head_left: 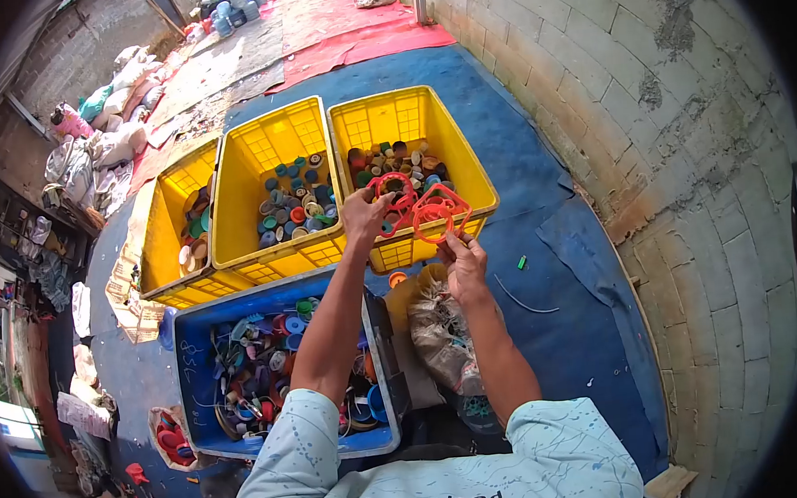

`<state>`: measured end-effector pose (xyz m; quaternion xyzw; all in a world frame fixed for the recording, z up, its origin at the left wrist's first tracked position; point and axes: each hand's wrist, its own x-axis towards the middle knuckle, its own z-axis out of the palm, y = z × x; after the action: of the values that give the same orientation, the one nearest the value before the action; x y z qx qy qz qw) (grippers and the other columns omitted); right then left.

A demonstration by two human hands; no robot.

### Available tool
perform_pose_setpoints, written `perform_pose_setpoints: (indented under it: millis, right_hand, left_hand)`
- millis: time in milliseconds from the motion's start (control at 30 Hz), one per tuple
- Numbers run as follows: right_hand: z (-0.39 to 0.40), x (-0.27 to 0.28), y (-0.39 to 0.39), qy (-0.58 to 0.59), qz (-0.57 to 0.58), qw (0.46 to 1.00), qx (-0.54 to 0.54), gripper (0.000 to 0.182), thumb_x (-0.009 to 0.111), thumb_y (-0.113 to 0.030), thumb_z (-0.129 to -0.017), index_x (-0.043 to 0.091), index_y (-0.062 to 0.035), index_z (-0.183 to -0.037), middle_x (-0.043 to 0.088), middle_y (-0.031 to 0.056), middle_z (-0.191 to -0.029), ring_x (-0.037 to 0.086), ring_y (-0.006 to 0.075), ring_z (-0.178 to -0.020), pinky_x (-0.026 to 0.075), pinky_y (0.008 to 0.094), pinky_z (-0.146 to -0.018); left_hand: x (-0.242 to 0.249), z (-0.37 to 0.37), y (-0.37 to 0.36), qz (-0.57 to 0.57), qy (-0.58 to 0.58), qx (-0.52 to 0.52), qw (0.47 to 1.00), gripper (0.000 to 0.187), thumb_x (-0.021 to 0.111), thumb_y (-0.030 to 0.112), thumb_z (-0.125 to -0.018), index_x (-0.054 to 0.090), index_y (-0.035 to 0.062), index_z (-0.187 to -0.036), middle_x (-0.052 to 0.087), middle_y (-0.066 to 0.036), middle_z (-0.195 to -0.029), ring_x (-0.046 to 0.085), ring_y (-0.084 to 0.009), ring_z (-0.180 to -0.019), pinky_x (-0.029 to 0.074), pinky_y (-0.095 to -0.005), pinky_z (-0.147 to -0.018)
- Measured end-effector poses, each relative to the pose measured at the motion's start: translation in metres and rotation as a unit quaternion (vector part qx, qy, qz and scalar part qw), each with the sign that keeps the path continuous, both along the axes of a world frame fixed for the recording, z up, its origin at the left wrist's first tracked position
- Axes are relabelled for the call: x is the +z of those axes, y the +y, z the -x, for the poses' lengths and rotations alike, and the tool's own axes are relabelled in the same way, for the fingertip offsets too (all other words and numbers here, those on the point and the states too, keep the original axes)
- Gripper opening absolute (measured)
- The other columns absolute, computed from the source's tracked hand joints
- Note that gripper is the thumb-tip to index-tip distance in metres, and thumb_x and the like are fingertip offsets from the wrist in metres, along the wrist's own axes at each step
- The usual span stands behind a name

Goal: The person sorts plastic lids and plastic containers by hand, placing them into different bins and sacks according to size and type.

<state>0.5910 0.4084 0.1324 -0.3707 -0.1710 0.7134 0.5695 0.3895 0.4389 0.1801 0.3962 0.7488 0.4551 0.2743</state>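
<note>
My left hand (365,216) is closed on a red plastic ring piece (405,218), over the front edge of the right yellow crate (476,167). Lower and to the right, my right hand (465,265) pinches another red plastic frame with a ring (435,233) from below. The two red pieces are side by side and overlap in this view. Behind them, bottle caps (430,163) in several colours lie inside the crate. Below my left forearm stands a blue bin (187,376) full of mixed plastic pieces and caps.
A middle yellow crate (231,204) and a left yellow crate (164,218) also contain caps. Near my right forearm sits a filled plastic sack (440,333). A block wall (687,186) runs along the right. Sacks (124,92) are piled at the far left.
</note>
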Motion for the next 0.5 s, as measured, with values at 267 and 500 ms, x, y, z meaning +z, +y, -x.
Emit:
perform_pose_setpoints:
  millis: [267, 500]
  right_hand:
    - [-0.028, -0.050, -0.002, -0.072, 0.044, 0.990, 0.111, 0.053, 0.065, -0.007, -0.087, 0.036, 0.0071, -0.128, 0.058, 0.0145, -0.106, 0.061, 0.0218, -0.094, 0.052, 0.0305, -0.074]
    - [-0.062, -0.104, -0.147, -0.085, 0.148, 0.978, 0.119, 0.032, 0.066, -0.005, -0.085, 0.050, 0.0003, -0.112, 0.062, 0.0101, -0.097, 0.062, 0.0179, -0.082, 0.052, 0.0276, -0.069]
  left_hand:
    - [0.019, 0.055, -0.045, -0.109, -0.222, 0.061, 0.967, 0.037, 0.070, 0.027, -0.086, 0.063, -0.0018, -0.108, 0.066, -0.005, -0.088, 0.064, -0.0118, -0.072, 0.049, -0.0231, -0.060]
    - [-0.039, 0.106, -0.239, -0.040, -0.276, 0.238, 0.930, 0.024, 0.067, 0.027, -0.088, 0.066, 0.0045, -0.096, 0.065, 0.000, -0.084, 0.060, -0.0074, -0.065, 0.044, -0.0211, -0.054]
